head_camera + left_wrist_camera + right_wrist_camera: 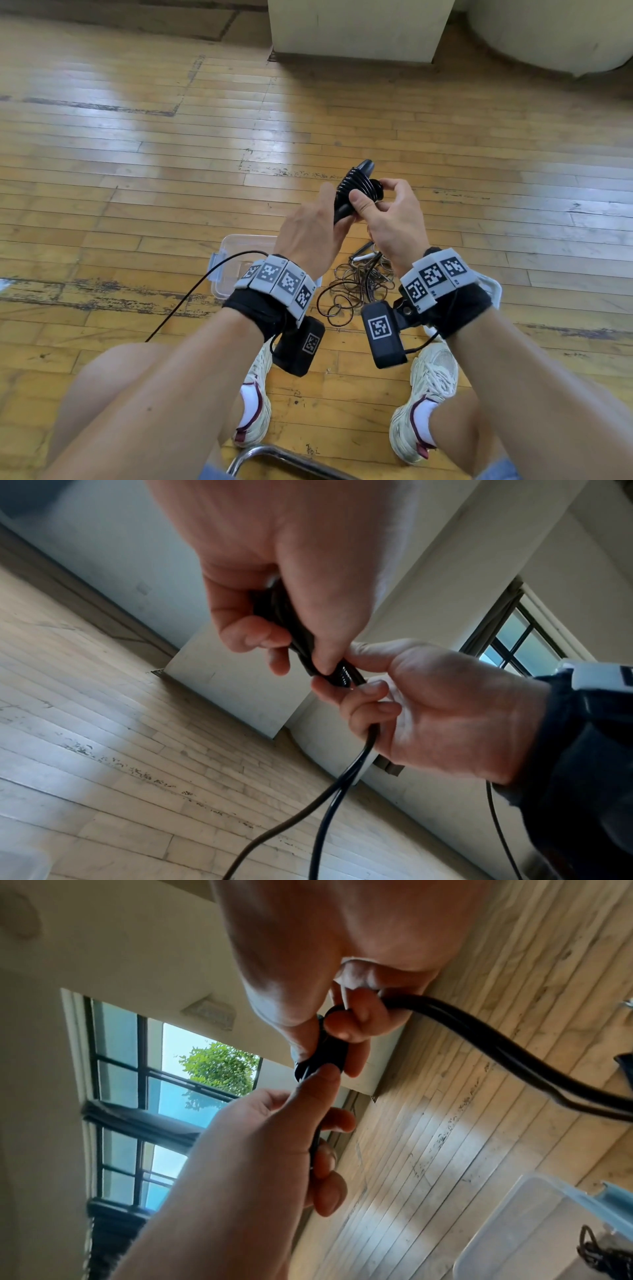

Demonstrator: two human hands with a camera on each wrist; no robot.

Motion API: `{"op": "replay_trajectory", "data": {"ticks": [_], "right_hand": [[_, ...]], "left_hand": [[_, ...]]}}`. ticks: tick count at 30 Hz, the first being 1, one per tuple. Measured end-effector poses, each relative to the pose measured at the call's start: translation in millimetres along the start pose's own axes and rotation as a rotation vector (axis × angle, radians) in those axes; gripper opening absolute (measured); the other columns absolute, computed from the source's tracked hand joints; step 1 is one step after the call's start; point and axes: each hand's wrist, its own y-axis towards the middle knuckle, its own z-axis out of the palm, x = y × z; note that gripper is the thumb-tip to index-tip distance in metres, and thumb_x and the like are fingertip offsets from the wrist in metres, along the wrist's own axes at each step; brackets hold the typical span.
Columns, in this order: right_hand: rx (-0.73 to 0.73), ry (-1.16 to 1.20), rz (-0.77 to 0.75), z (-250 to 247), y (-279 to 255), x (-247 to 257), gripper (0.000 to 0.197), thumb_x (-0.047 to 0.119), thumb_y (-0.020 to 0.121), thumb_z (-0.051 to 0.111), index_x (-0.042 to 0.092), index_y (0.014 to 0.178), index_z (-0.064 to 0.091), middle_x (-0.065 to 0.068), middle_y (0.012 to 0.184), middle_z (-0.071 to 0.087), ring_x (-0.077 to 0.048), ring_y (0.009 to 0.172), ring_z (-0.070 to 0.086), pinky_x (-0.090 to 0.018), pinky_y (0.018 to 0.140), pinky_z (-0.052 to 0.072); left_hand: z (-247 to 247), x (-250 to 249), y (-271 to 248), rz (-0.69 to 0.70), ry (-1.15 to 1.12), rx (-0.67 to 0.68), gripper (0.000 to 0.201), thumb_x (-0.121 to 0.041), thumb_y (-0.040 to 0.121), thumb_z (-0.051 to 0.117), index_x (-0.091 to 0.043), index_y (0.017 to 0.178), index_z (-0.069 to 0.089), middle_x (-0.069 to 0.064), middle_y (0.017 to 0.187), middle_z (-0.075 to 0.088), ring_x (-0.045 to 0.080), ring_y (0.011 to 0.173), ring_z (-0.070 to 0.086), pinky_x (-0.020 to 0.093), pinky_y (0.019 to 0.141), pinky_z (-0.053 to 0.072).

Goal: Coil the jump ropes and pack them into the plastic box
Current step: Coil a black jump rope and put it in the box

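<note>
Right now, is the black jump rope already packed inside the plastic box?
No: both the left hand and right hand hold the black jump rope above the floor, away from the plastic box.

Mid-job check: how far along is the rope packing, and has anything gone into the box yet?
Done: several turns of cord already sit wound around the black handles. In hand: the left hand grips the handles while the right hand pinches the cord at the wrap. Left: a loose tangle of rope lies on the floor, and the plastic box looks empty where visible.
</note>
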Motion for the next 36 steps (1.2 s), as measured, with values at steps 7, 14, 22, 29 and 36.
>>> {"op": "replay_trajectory", "data": {"ticks": [7,14,22,29,36], "right_hand": [[0.106,0.197,0.091,-0.7,-1.4,11.7,0.041,0.026,0.101,0.059,0.017,0.131,0.034,-0.006,0.081,0.065,-0.008,0.056,0.052,-0.022,0.055,0.045],[0.351,0.118,-0.005,-9.7,-3.6,16.5,0.016,0.024,0.103,0.055,0.010,0.099,0.062,-0.002,0.066,0.058,-0.011,0.055,0.042,-0.021,0.050,0.033],[0.271,0.154,-0.002,-13.3,0.8,18.7,0.036,0.028,0.096,0.066,0.000,0.116,0.052,-0.004,0.077,0.060,-0.011,0.058,0.048,-0.024,0.053,0.040],[0.329,0.241,0.084,-15.3,2.8,18.7,0.063,0.030,0.095,0.066,0.016,0.149,0.036,0.001,0.075,0.060,-0.007,0.052,0.046,-0.020,0.048,0.038],[0.092,0.127,0.008,-4.0,-2.3,5.4,0.114,0.082,0.048,0.077,0.020,0.138,0.041,-0.010,0.116,0.065,-0.017,0.083,0.058,-0.033,0.074,0.046]], "left_hand": [[-2.1,-1.2,3.2,-0.158,-0.155,0.022,0.030,-0.036,0.103,0.051,-0.009,0.115,0.051,0.003,0.086,0.060,0.025,0.073,0.054,0.033,0.063,0.037],[-10.1,6.2,11.7,-0.366,-0.582,0.018,0.029,-0.038,0.103,0.050,-0.009,0.102,0.057,0.012,0.083,0.068,0.020,0.052,0.053,0.036,0.047,0.048],[-16.5,-4.4,8.2,-0.434,-1.086,0.142,0.032,-0.033,0.106,0.047,-0.005,0.099,0.061,0.013,0.075,0.063,0.020,0.051,0.053,0.028,0.042,0.047],[-19.3,-7.8,3.5,-0.394,-1.058,0.192,0.047,-0.038,0.108,0.039,-0.002,0.095,0.065,0.010,0.070,0.065,0.023,0.054,0.057,0.027,0.045,0.046],[-9.5,-2.8,6.7,-0.263,-0.568,0.069,0.028,-0.033,0.103,0.054,-0.007,0.109,0.062,0.012,0.087,0.071,0.023,0.064,0.068,0.032,0.051,0.054]]}}
